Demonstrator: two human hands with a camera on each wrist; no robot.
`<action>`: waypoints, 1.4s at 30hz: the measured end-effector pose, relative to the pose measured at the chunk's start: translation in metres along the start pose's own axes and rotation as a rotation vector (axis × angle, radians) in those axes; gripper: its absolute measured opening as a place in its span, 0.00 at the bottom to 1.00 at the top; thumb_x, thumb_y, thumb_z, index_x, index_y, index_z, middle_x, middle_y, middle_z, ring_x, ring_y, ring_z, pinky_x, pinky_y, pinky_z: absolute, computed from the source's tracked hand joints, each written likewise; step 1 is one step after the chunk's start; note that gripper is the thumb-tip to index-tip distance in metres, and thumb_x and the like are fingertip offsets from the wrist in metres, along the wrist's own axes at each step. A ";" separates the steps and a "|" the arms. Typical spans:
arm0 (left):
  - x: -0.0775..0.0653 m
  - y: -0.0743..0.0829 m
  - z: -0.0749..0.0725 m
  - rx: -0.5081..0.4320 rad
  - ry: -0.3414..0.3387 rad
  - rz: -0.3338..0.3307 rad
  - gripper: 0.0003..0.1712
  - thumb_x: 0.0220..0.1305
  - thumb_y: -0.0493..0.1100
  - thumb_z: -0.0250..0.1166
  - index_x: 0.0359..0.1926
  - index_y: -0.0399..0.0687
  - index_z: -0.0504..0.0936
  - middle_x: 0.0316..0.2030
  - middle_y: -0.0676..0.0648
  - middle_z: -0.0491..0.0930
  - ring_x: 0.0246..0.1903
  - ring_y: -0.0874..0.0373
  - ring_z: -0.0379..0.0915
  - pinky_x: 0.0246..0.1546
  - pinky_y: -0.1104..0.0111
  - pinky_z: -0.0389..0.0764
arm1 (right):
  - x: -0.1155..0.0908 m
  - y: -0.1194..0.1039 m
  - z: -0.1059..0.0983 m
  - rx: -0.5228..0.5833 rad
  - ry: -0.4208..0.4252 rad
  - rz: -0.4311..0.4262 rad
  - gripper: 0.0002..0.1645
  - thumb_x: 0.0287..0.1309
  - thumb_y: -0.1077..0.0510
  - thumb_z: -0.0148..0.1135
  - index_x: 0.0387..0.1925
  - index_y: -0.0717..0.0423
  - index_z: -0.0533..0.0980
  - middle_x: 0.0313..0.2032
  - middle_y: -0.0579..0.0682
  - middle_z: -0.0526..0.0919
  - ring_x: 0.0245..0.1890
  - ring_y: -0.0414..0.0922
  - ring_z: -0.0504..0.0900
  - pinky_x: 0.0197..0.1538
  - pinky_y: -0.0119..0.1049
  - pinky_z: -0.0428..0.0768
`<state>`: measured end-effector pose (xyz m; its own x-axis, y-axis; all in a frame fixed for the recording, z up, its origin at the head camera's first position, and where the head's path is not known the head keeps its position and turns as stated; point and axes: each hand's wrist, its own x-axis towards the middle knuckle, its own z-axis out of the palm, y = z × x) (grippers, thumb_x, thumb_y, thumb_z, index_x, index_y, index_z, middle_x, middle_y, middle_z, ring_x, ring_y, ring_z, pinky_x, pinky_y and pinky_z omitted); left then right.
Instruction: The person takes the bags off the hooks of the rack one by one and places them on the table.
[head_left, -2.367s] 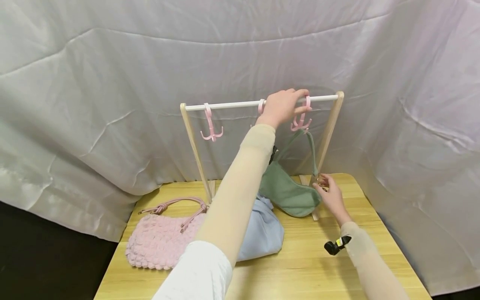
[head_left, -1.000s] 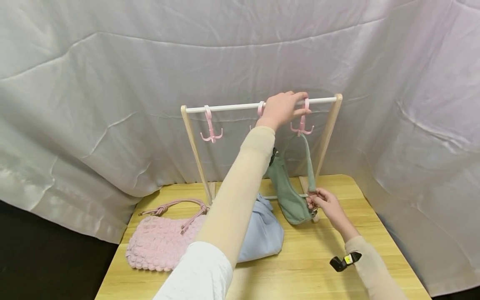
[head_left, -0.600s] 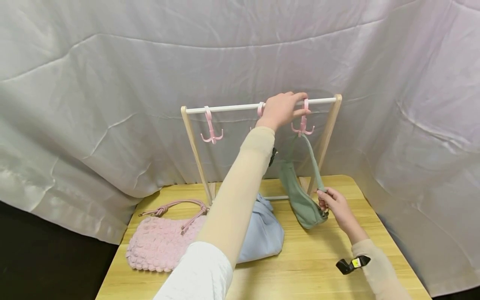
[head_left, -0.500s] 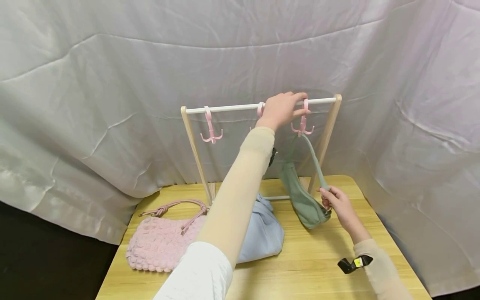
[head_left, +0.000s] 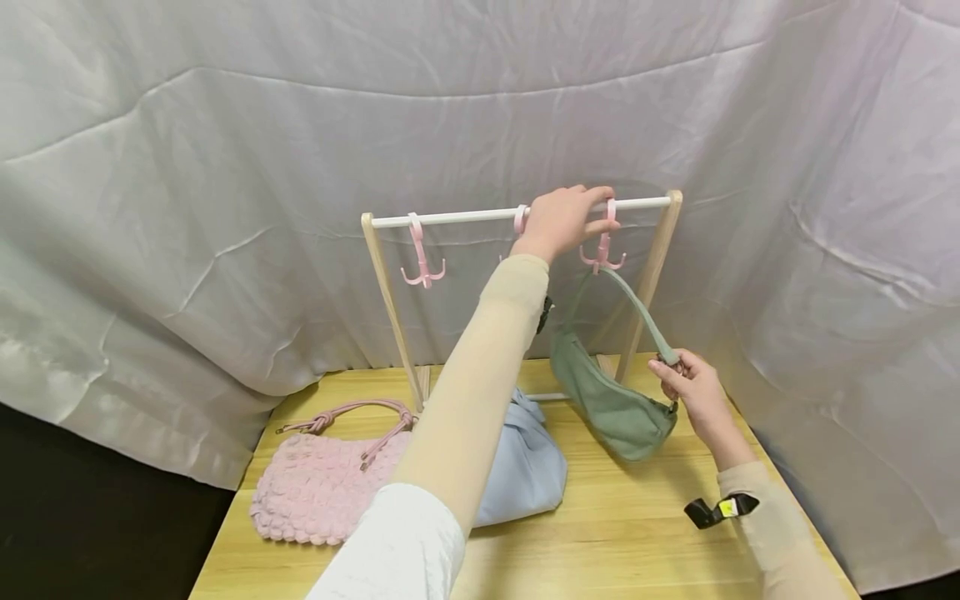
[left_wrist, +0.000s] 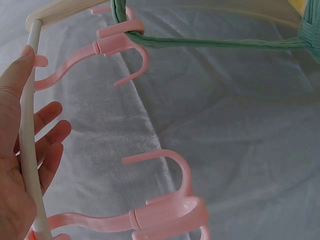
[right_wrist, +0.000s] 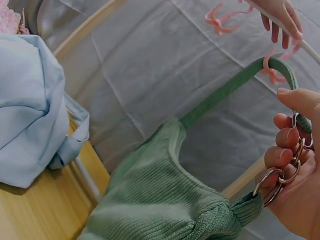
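A green ribbed shoulder bag hangs by its strap from the rightmost pink hook. My right hand pinches the strap's lower right end, where metal rings join it to the bag; the rings lie against my fingers in the right wrist view. My left hand is up at the rack's white bar, thumb and fingers around it. Its thumb tip sits right beside the top of that hook in the left wrist view, with the other fingers loosely bent behind the bar.
A pink puffy handbag and a light blue bag, partly behind my left arm, lie on the wooden table. Another pink hook hangs at the bar's left; a middle hook is mostly hidden. A grey curtain stands behind.
My right hand has shifted right, lately also up, drawing the strap end outward. The green bag first turned narrow, swung right, and now shows more of its side. My left hand has stayed put.
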<state>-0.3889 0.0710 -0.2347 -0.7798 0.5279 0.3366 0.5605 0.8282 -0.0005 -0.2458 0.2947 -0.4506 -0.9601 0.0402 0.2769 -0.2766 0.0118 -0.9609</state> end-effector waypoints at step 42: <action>0.002 -0.001 0.004 -0.013 0.010 -0.014 0.34 0.60 0.74 0.51 0.66 0.75 0.67 0.50 0.58 0.80 0.46 0.60 0.78 0.40 0.62 0.80 | 0.054 -0.090 -0.006 0.226 0.074 -0.101 0.06 0.60 0.68 0.63 0.32 0.54 0.80 0.15 0.41 0.70 0.14 0.38 0.62 0.24 0.38 0.51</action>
<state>-0.3926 0.0724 -0.2379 -0.7847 0.5145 0.3457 0.5534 0.8327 0.0168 -0.2726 0.3016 -0.3489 -0.9238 0.1233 0.3626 -0.3811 -0.2037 -0.9018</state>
